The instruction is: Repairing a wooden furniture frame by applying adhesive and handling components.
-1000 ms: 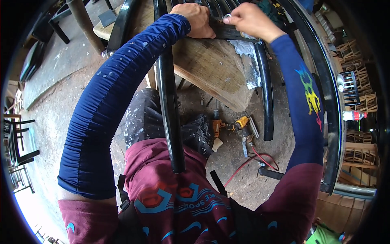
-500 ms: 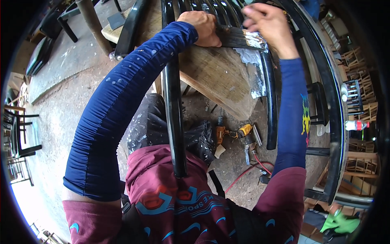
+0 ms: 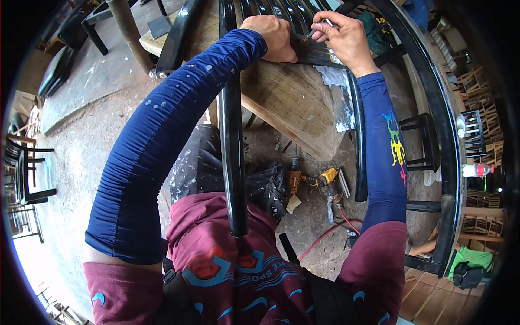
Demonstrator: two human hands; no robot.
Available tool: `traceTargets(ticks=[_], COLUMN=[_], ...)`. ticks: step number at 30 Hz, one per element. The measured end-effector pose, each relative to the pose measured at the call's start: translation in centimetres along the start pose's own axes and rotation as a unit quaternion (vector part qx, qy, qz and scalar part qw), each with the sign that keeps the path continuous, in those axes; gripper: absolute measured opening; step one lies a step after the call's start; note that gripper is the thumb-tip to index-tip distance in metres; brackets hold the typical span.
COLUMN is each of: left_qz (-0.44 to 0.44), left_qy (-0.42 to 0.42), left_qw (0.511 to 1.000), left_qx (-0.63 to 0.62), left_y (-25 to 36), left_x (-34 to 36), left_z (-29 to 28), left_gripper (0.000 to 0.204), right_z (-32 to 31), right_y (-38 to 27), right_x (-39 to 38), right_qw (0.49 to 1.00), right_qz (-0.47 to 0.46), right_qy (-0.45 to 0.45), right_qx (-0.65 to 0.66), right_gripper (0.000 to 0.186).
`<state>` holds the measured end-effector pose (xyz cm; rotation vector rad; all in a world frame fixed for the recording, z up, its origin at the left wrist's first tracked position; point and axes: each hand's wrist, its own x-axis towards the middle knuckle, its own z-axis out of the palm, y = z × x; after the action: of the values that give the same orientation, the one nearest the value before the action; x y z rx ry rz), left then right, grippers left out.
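Flat black wooden chair rail lies over brown wooden table. Left hand clasps rail; right hand pinches slim silver metal tool near rail. Brace rail firmly; guide tool steadily.

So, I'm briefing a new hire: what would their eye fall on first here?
Probably the long blue sleeves, reaching up either side to the left hand and right hand at top centre. A glossy black bar runs down just left of centre. Right of centre, yellow power tools lie on the floor near a red hose.
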<state>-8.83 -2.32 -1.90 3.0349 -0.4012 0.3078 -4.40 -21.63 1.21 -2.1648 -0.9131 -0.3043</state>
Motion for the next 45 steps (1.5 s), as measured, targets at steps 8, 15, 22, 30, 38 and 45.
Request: traceTargets(ticks=[8,15,22,30,38,45], left_qz=[0.018,0.027,0.099,0.05,0.074,0.066], left_qy=[0.005,-0.001,-0.008,0.029,0.009,-0.036], left_qw=[1.0,1.0,0.995,0.997,0.997,0.996], left_qx=[0.004,0.005,-0.023,-0.049,-0.036,-0.036], left_y=[0.2,0.3,-1.1,-1.5,-1.0,-1.0], left_x=[-0.2,-0.3,-0.4,-0.6,-0.2,-0.8], left_z=[-0.5,-0.7,-1.5,0.2,-0.6,-1.8], left_gripper=[0.065,0.062,0.062,0.058,0.059,0.059], right_z=[-3.9,-3.6,-2.8,-1.2,2.5,2.9], right_y=[-1.9,-3.1,-7.9,-3.2,0.3,1.5], right_x=[2.4,4.6,5.0,2.2,2.0,3.3], right_qw=[0.822,0.664,0.749,0.935,0.854,0.868], right_qz=[-0.305,-0.459,-0.23,-0.053,0.026,-0.038], right_qy=[-0.154,-0.267,-0.377,-0.189,-0.138,-0.188], right_qx=[-0.455,-0.527,-0.494,-0.294,0.501,0.459], right_gripper=[0.023,0.024,0.023,0.03,0.043,0.041])
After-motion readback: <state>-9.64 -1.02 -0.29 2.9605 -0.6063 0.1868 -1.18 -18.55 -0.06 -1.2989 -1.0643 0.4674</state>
